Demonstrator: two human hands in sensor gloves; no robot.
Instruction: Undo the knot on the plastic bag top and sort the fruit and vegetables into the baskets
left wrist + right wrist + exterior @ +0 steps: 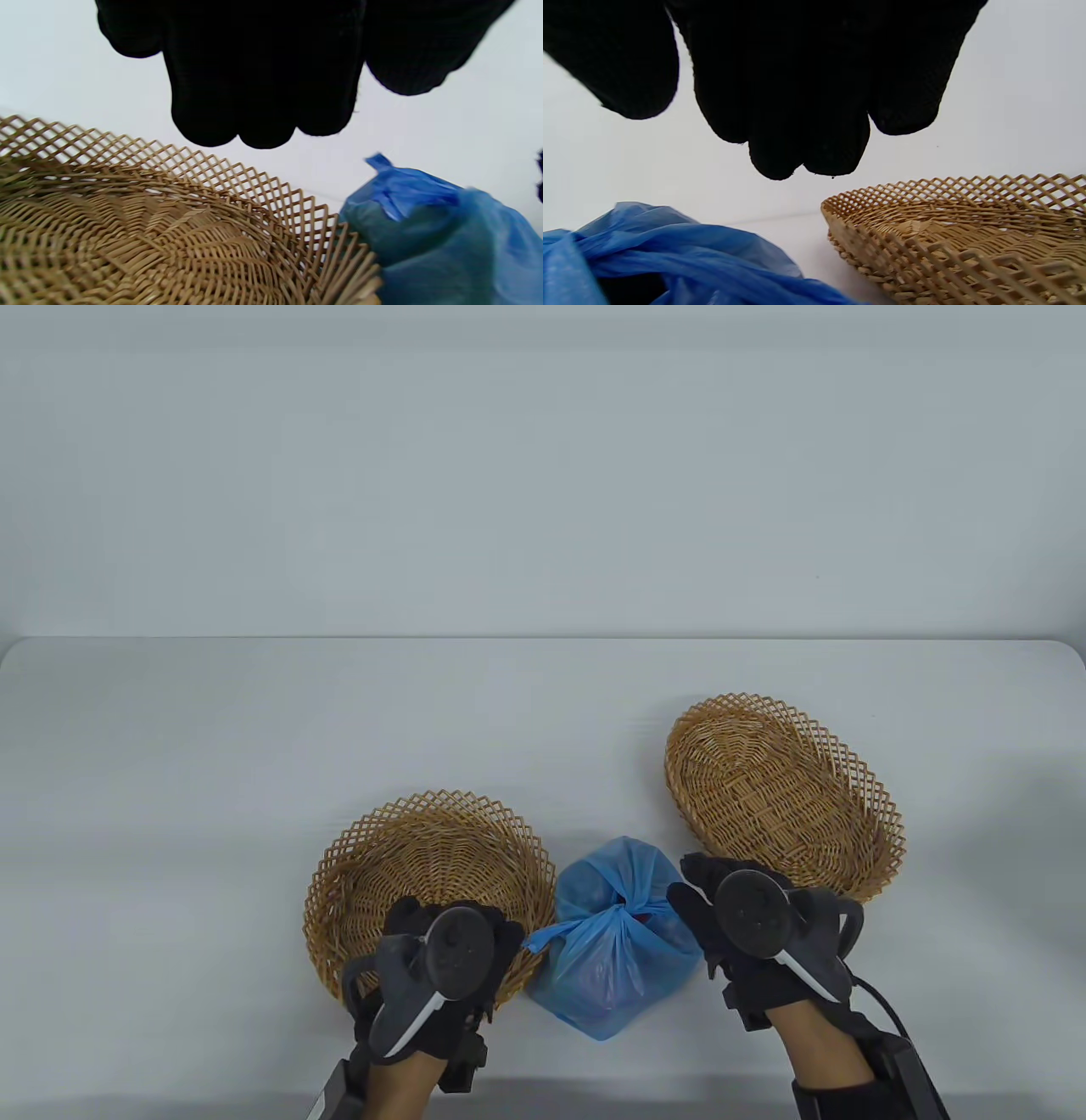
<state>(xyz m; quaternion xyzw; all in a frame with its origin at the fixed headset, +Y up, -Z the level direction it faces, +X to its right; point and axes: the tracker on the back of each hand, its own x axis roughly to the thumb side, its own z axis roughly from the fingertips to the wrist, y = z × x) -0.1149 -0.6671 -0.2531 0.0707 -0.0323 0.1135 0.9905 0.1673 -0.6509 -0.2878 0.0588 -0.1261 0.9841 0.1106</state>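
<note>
A blue plastic bag (615, 937) with a knotted top sits near the table's front edge between two wicker baskets; something red shows at the knot (624, 911). My left hand (450, 942) hovers over the left basket (424, 857), just left of the bag, with its fingers hanging loose and holding nothing. My right hand (704, 899) hangs just right of the bag, in front of the right basket (776, 793), its fingers empty too. In the left wrist view the bag (441, 237) lies beside the basket rim (297, 207). In the right wrist view the bag (670, 258) sits left of the basket (958, 237).
Both baskets hold nothing. The pale table (212, 746) stretches back to a plain wall. A cable (882, 1005) runs from my right wrist.
</note>
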